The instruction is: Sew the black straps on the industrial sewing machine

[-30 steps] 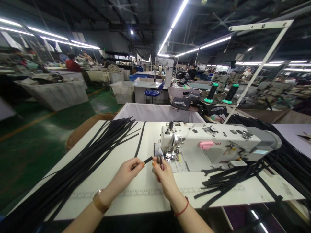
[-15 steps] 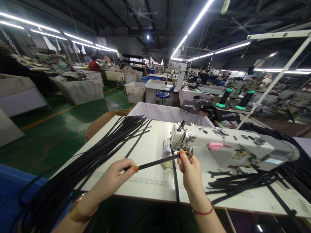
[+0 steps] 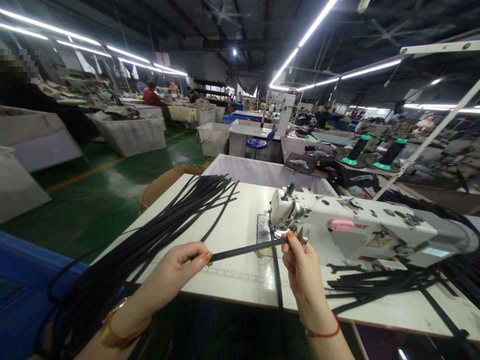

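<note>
A black strap (image 3: 249, 248) is stretched between my two hands above the white table. My left hand (image 3: 183, 265) is closed, pinching its left end between thumb and fingers. At the other end, my right hand (image 3: 303, 265) pinches the strap beside the sewing machine's needle area. Pointed metal blades, seemingly thread snips (image 3: 305, 236), stick out behind my right fingers; their handles are hidden. The white sewing machine (image 3: 352, 220) stands just behind and right of that hand. Another black strap (image 3: 278, 280) runs from the machine down over the table's front edge.
A pile of long black straps (image 3: 161, 220) hangs off the table's left side, by a blue bin (image 3: 22, 290). More straps (image 3: 367, 282) and a wrench (image 3: 343, 268) lie right. Thread cones (image 3: 390, 154) stand behind the machine. Beyond the table is a white-lined bin (image 3: 262, 172).
My hands have drawn slightly farther apart, with more of the strap showing between them. The camera view has shifted a little to the left. Both hands keep their hold.
</note>
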Action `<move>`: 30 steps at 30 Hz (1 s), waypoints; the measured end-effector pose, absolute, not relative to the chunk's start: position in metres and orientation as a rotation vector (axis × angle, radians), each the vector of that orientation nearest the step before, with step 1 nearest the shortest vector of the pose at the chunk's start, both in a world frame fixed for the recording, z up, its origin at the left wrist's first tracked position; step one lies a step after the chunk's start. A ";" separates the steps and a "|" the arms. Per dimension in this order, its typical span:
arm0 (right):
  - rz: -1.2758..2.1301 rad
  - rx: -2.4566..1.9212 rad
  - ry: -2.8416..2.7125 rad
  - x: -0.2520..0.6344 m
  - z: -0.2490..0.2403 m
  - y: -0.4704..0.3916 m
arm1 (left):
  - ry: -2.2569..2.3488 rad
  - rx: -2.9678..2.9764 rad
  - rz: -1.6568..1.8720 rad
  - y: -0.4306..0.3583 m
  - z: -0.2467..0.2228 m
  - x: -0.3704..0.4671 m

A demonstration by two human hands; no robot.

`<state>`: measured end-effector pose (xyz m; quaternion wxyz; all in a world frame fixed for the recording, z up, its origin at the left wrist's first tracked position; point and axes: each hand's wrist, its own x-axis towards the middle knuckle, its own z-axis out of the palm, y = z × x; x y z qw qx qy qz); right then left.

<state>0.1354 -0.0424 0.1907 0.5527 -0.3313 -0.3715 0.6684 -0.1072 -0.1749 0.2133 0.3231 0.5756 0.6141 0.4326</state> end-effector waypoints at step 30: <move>1.509 -0.783 -0.808 0.144 0.197 -0.059 | 1.945 1.929 1.181 -0.165 0.197 -0.096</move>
